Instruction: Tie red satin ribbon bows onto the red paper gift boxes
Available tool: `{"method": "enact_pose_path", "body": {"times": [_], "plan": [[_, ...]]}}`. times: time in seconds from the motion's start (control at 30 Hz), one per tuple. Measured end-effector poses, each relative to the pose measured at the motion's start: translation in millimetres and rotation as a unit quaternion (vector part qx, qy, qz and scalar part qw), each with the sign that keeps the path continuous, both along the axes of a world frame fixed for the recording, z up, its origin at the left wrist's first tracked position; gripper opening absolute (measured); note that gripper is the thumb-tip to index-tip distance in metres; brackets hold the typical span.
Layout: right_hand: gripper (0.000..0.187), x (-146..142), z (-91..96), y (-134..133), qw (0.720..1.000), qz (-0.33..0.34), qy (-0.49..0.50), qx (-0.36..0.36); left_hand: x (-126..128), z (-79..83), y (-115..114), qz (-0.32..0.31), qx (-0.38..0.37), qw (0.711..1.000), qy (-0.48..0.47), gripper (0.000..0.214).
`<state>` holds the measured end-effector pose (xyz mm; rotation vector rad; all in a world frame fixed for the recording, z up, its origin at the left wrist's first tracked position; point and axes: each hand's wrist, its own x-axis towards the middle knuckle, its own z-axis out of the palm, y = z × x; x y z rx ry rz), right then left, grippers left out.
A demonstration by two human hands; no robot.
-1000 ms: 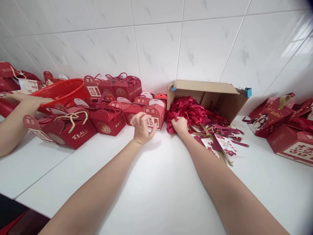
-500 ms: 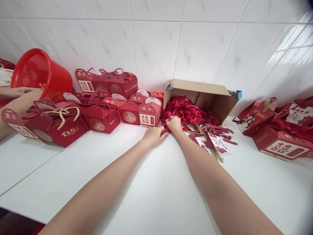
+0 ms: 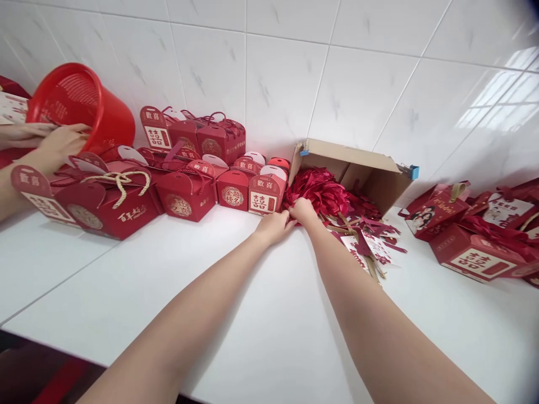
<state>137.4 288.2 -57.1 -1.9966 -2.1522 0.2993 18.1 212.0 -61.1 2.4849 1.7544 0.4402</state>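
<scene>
My left hand (image 3: 274, 227) and my right hand (image 3: 305, 212) meet at the near left edge of a heap of shiny red ribbon (image 3: 322, 189). Both are closed, with the fingers pinching a bit of red ribbon; most of it is hidden behind the knuckles. The heap spills from a cardboard box (image 3: 353, 152) lying on its side against the wall. Just right of my right hand lie loose dark red and gold straps with white printed tags (image 3: 376, 247).
Red gift boxes (image 3: 185, 196) line the wall to the left, and more gift boxes (image 3: 475, 252) stand at the right. At far left another person's hands (image 3: 59, 146) reach into a tilted red plastic basket (image 3: 115, 120). Everything rests on a white table (image 3: 261, 336).
The view has shifted slightly, so most things sit further right. My hands have drawn closer together at the ribbon. The other person's hands have moved further into the basket's mouth.
</scene>
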Motion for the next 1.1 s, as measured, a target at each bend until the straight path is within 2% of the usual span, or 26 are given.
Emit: {"method": "enact_pose_path", "body": {"times": [0.17,0.4,0.7,0.93,1.1], "plan": [[0.032,-6,3.3,1,0.999,-0.023,-0.038,-0.032,0,1.2,-1,-0.034,-0.011,0.999,0.019,0.034],[0.033,-11,3.2,7,0.995,-0.043,-0.072,-0.053,-1,-2.0,1,-0.04,-0.007,0.999,0.025,0.03],[0.032,-10,5.6,11,0.995,-0.012,-0.089,-0.051,-3,4.5,-7,-0.095,0.021,0.994,0.054,0.029],[0.031,-9,4.9,11,0.995,-0.004,-0.093,-0.044,3,2.5,-7,-0.151,0.053,0.985,0.07,0.027],[0.032,-8,5.3,9,0.995,0.003,-0.089,-0.034,6,3.3,-18,-0.188,0.064,0.977,0.076,0.029]]}}
